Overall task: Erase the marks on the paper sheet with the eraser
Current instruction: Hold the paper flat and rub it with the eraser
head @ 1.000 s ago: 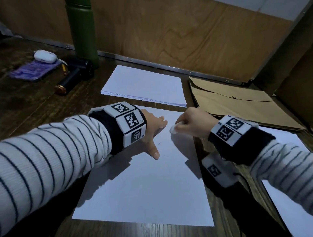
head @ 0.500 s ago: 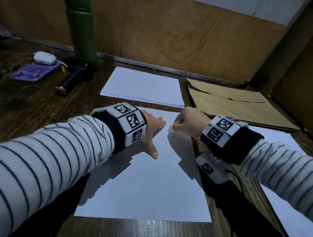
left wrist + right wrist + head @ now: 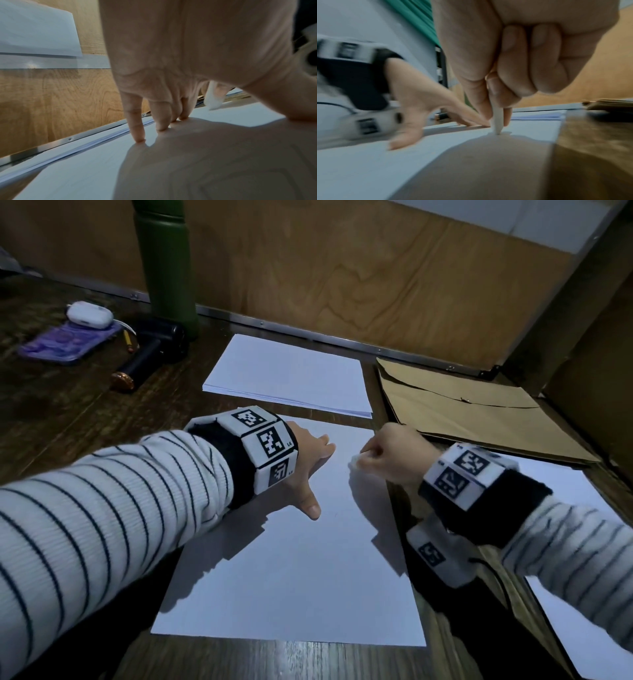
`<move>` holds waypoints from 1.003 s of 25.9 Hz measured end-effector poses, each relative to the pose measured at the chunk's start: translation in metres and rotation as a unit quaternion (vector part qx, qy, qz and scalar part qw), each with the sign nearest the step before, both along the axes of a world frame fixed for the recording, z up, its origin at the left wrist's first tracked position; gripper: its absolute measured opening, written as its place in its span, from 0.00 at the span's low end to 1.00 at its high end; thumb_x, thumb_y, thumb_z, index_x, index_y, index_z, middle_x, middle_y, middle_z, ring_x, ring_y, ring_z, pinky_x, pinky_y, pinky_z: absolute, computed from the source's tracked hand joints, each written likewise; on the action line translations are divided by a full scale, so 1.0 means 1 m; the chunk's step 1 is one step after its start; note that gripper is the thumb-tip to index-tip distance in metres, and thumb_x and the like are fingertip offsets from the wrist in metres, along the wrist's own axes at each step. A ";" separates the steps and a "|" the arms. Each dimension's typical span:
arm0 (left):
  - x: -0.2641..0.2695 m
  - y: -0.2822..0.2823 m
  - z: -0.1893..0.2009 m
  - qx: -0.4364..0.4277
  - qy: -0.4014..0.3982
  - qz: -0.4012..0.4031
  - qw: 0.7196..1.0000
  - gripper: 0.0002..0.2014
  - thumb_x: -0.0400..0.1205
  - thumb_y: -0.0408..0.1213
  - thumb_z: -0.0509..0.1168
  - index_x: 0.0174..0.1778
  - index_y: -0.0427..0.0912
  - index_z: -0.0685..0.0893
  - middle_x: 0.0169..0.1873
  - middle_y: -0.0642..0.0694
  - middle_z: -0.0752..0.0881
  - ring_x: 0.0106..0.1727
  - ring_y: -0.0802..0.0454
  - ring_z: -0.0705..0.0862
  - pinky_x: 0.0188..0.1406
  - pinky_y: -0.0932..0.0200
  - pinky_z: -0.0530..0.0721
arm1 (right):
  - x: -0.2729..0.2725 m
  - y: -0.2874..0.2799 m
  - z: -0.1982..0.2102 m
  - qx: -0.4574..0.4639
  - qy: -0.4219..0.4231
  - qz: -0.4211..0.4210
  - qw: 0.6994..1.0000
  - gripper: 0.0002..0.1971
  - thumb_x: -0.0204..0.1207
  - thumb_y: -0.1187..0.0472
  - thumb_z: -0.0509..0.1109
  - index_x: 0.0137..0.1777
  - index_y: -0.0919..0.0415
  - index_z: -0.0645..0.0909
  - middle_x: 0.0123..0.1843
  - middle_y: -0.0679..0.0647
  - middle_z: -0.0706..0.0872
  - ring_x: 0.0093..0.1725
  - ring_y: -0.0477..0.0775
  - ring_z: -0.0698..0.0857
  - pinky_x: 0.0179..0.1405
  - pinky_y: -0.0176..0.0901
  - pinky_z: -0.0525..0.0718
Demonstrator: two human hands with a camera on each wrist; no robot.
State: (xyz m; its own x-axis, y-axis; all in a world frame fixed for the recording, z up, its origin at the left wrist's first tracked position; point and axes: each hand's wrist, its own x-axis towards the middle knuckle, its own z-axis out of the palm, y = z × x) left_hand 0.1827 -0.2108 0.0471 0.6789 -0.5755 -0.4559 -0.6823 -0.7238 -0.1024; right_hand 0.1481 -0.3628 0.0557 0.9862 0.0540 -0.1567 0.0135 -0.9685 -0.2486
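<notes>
A white paper sheet (image 3: 294,570) lies on the dark wooden table in front of me. My left hand (image 3: 308,460) rests flat on its upper part, fingers straight and thumb spread toward me; the left wrist view shows the fingertips (image 3: 139,139) pressing the sheet (image 3: 77,169). My right hand (image 3: 387,455) pinches a thin white eraser (image 3: 354,462) between thumb and curled fingers. In the right wrist view the eraser (image 3: 497,121) stands on edge with its tip touching the sheet (image 3: 402,162) near the right border. Any marks are too faint to make out.
A stack of white paper (image 3: 291,374) lies just beyond the sheet. A brown envelope (image 3: 472,412) sits to the right, with another white sheet (image 3: 582,542) under my right arm. At the far left are a green bottle (image 3: 164,261), a black cylinder (image 3: 147,357) and a purple case (image 3: 68,344).
The right hand with the eraser has shifted slightly back and forth near the sheet's upper right. The left hand stays pressed in place.
</notes>
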 end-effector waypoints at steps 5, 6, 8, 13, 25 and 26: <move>0.001 -0.001 -0.004 -0.003 0.007 0.001 1.000 0.55 0.65 0.70 0.69 0.81 0.43 0.55 0.83 0.48 0.55 0.72 0.43 0.75 0.66 0.51 0.72 | -0.033 0.022 -0.006 0.007 0.073 0.113 0.991 0.27 0.74 0.51 0.69 0.14 0.52 0.66 0.15 0.50 0.67 0.20 0.47 0.69 0.20 0.31 0.63; 0.001 -0.001 -0.004 0.001 0.006 0.000 1.000 0.56 0.64 0.70 0.69 0.81 0.43 0.55 0.83 0.48 0.56 0.72 0.42 0.75 0.67 0.50 0.73 | -0.030 0.020 -0.004 0.006 0.082 0.103 0.991 0.27 0.73 0.50 0.70 0.13 0.50 0.68 0.15 0.48 0.69 0.20 0.45 0.71 0.20 0.29 0.65; 0.000 -0.001 -0.003 0.013 -0.001 0.001 1.000 0.57 0.64 0.71 0.68 0.81 0.43 0.52 0.84 0.47 0.54 0.73 0.41 0.73 0.70 0.48 0.73 | -0.020 0.009 0.002 0.001 0.066 0.058 0.996 0.24 0.72 0.51 0.72 0.16 0.49 0.69 0.19 0.47 0.71 0.23 0.44 0.71 0.22 0.31 0.66; -0.003 -0.003 -0.005 0.022 -0.014 0.002 1.000 0.60 0.65 0.70 0.69 0.83 0.43 0.45 0.84 0.47 0.50 0.77 0.40 0.68 0.72 0.47 0.69 | -0.020 0.013 -0.001 -0.002 0.007 0.035 0.999 0.24 0.73 0.58 0.68 0.16 0.52 0.66 0.19 0.50 0.67 0.28 0.52 0.68 0.22 0.37 0.64; -0.003 -0.003 -0.006 0.024 -0.011 0.003 1.000 0.60 0.66 0.69 0.69 0.84 0.43 0.42 0.84 0.47 0.45 0.81 0.41 0.62 0.75 0.47 0.64 | -0.032 0.020 -0.002 0.011 0.012 0.028 0.999 0.26 0.72 0.60 0.69 0.16 0.54 0.61 0.17 0.51 0.65 0.24 0.49 0.65 0.22 0.37 0.62; -0.003 -0.003 -0.006 0.025 -0.010 0.001 1.000 0.61 0.66 0.69 0.69 0.84 0.43 0.42 0.84 0.47 0.45 0.81 0.41 0.62 0.75 0.47 0.64 | -0.038 0.027 -0.004 0.015 0.026 0.048 0.998 0.25 0.73 0.59 0.68 0.16 0.56 0.61 0.18 0.51 0.64 0.24 0.49 0.64 0.23 0.38 0.63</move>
State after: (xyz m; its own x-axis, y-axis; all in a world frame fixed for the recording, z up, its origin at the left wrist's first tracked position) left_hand 0.1798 -0.2143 0.0410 0.6895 -0.5505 -0.4707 -0.6779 -0.7193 -0.1516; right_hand 0.1099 -0.3359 0.0518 0.9667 0.1537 -0.2047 0.0928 -0.9557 -0.2793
